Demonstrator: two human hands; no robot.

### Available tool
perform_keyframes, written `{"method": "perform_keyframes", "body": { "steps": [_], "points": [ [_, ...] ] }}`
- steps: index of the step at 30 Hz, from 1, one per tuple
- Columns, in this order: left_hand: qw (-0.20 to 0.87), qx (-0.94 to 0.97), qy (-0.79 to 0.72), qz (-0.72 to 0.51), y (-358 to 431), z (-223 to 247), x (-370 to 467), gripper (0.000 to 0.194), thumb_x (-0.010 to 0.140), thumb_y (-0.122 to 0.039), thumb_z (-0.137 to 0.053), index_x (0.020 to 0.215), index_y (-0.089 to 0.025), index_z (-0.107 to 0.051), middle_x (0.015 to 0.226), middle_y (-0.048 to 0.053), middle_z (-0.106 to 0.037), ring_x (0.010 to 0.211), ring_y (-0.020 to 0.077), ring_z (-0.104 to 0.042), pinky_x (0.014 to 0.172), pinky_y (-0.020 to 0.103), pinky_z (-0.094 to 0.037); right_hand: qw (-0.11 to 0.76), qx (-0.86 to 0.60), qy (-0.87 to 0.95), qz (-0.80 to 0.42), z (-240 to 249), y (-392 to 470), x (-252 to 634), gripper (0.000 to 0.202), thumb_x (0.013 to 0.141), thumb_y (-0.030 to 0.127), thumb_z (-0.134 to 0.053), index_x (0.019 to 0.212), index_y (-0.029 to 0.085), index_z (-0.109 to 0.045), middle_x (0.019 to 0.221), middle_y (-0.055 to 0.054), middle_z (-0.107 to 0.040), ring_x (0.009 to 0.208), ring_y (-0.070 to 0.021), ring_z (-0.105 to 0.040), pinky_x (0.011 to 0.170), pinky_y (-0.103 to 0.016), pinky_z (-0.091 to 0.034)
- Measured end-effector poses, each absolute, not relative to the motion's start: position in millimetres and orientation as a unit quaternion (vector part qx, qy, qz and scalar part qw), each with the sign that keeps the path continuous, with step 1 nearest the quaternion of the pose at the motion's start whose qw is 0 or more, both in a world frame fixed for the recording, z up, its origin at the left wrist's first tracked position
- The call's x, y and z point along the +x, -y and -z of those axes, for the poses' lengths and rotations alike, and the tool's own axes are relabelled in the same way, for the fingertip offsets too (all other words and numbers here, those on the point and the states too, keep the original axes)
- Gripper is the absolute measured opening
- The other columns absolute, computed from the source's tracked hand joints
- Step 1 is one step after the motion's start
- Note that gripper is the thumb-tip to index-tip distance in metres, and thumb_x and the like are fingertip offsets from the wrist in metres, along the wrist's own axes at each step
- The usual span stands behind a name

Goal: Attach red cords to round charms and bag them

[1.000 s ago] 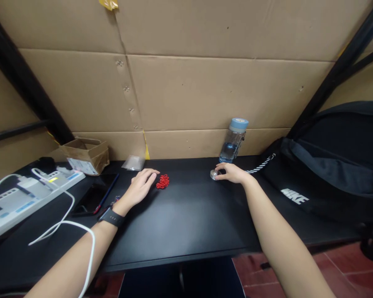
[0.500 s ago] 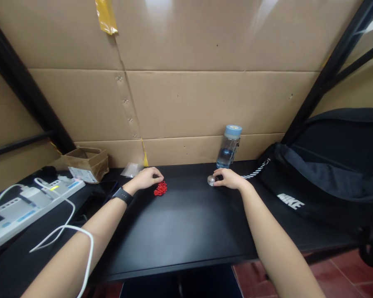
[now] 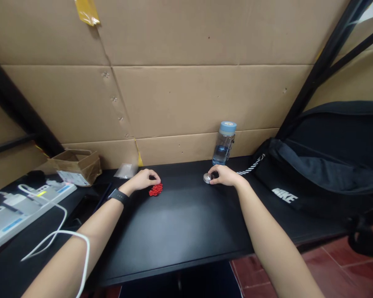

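Note:
My left hand [image 3: 146, 179] wears a black watch and lies at the back of the black desk. Its thumb and fingers are pinched together at the upper edge of a small bunched red cord [image 3: 156, 190], which rests on the desktop. To the right, my right hand [image 3: 223, 175] grips a small round silver metal piece [image 3: 208, 178] between thumb and fingers. That piece is now tilted, with its shiny face toward the left. Part of it is hidden behind the fingers. A water bottle [image 3: 224, 143] with a blue lid stands just behind my right hand.
A black backpack [image 3: 301, 178] with a striped strap sits at the right. On the left are a white power strip [image 3: 27, 213], loose white cables [image 3: 57, 231], a small cardboard box [image 3: 77, 165] and a clear plastic bag [image 3: 126, 171]. A cardboard wall [image 3: 186, 99] closes off the back.
The view has shifted slightly, moving everything left. My right hand has tilted the silver piece up from lying flatter. My left hand stays at the red cord.

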State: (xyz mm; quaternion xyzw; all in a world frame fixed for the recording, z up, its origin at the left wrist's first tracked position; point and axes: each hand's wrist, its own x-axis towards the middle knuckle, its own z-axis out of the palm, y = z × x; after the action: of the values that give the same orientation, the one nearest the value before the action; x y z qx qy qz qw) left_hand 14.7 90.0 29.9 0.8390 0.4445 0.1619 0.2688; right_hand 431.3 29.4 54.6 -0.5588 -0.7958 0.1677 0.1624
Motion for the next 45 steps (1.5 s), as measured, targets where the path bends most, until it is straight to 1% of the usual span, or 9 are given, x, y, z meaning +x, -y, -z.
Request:
{"method": "perform_keyframes", "body": {
  "steps": [13,18,22,24,27,32,37,40,45],
  "points": [
    [0.245,0.843,-0.45,-0.164,-86.2,-37.3,15.7,0.029,0.082,-0.047,-0.064,0.085,-0.021,-0.075,0.097,0.004,-0.078,0.092,0.0224,-0.072,0.087,0.03,-0.052,0.248,-0.488,0.825,-0.141,-60.8,-20.9,407.4,0.044,0.07,0.028,-0.086,0.111,0.019,-0.075,0.12,-0.009,-0.07,0.11,-0.0255,-0.066,0.101,-0.036,-0.048],
    [0.266,0.821,-0.448,-0.232,-77.6,-51.9,12.0,0.034,0.087,-0.052,-0.063,0.09,-0.019,-0.071,0.098,0.006,-0.077,0.092,0.0234,-0.07,0.086,0.033,-0.051,0.296,-0.459,0.82,-0.17,-56.0,-16.6,383.9,0.042,0.073,0.028,-0.084,0.114,0.02,-0.074,0.112,-0.009,-0.069,0.099,-0.0221,-0.067,0.09,-0.035,-0.052],
    [0.32,0.788,-0.406,-0.333,-63.0,-60.2,19.3,0.034,0.094,-0.052,-0.058,0.093,-0.019,-0.063,0.101,0.008,-0.077,0.098,0.022,-0.07,0.091,0.034,-0.05,0.342,-0.437,0.803,-0.218,-49.1,-11.2,359.0,0.044,0.074,0.028,-0.084,0.116,0.022,-0.073,0.109,-0.007,-0.068,0.093,-0.0198,-0.065,0.077,-0.032,-0.051],
    [0.355,0.77,-0.386,-0.363,-52.3,-61.6,27.5,0.031,0.095,-0.05,-0.059,0.094,-0.019,-0.06,0.092,0.007,-0.077,0.09,0.0203,-0.071,0.087,0.033,-0.052,0.36,-0.423,0.793,-0.249,-46.4,-7.8,346.4,0.045,0.074,0.027,-0.084,0.117,0.022,-0.072,0.111,-0.007,-0.068,0.093,-0.0193,-0.065,0.076,-0.031,-0.051],
    [0.362,0.754,-0.386,-0.389,-35.3,-61.2,41.0,0.029,0.09,-0.047,-0.067,0.091,-0.018,-0.065,0.087,0.006,-0.077,0.084,0.0205,-0.072,0.084,0.033,-0.054,0.381,-0.401,0.768,-0.324,-43.2,-2.5,330.3,0.048,0.076,0.025,-0.082,0.122,0.023,-0.069,0.116,-0.009,-0.067,0.097,-0.0197,-0.065,0.078,-0.033,-0.052],
    [0.343,0.746,-0.406,-0.4,-13.9,-57.7,53.0,0.027,0.087,-0.044,-0.072,0.095,-0.02,-0.077,0.098,0.007,-0.079,0.091,0.0227,-0.073,0.088,0.034,-0.055,0.42,-0.361,0.691,-0.465,-36.9,3.7,313.1,0.052,0.076,0.029,-0.083,0.125,0.023,-0.066,0.12,-0.01,-0.067,0.102,-0.0204,-0.064,0.078,-0.032,-0.052],
    [0.348,0.727,-0.414,-0.424,-1.9,-50.9,59.4,0.025,0.087,-0.041,-0.073,0.099,-0.02,-0.076,0.097,0.005,-0.079,0.089,0.0221,-0.074,0.079,0.032,-0.057,0.446,-0.332,0.644,-0.526,-33.8,8.5,304.0,0.053,0.075,0.03,-0.085,0.125,0.025,-0.067,0.114,-0.007,-0.068,0.1,-0.0183,-0.063,0.083,-0.033,-0.053],
    [0.317,0.733,-0.41,-0.441,2.6,-47.4,64.4,0.024,0.088,-0.04,-0.073,0.105,-0.023,-0.075,0.097,0.002,-0.079,0.089,0.0201,-0.074,0.082,0.032,-0.055,0.452,-0.328,0.629,-0.541,-34.0,11.5,300.8,0.054,0.074,0.03,-0.086,0.125,0.025,-0.067,0.118,-0.007,-0.068,0.1,-0.018,-0.064,0.09,-0.036,-0.053],
    [0.143,0.791,-0.429,-0.412,10.3,-49.1,70.0,0.012,0.093,-0.036,-0.069,0.096,-0.029,-0.078,0.102,0.0,-0.079,0.096,0.0202,-0.071,0.086,0.036,-0.043,0.443,-0.32,0.624,-0.559,-32.7,14.6,297.7,0.056,0.073,0.031,-0.087,0.126,0.026,-0.067,0.12,-0.008,-0.068,0.102,-0.0194,-0.065,0.09,-0.037,-0.054]
  ]
}}
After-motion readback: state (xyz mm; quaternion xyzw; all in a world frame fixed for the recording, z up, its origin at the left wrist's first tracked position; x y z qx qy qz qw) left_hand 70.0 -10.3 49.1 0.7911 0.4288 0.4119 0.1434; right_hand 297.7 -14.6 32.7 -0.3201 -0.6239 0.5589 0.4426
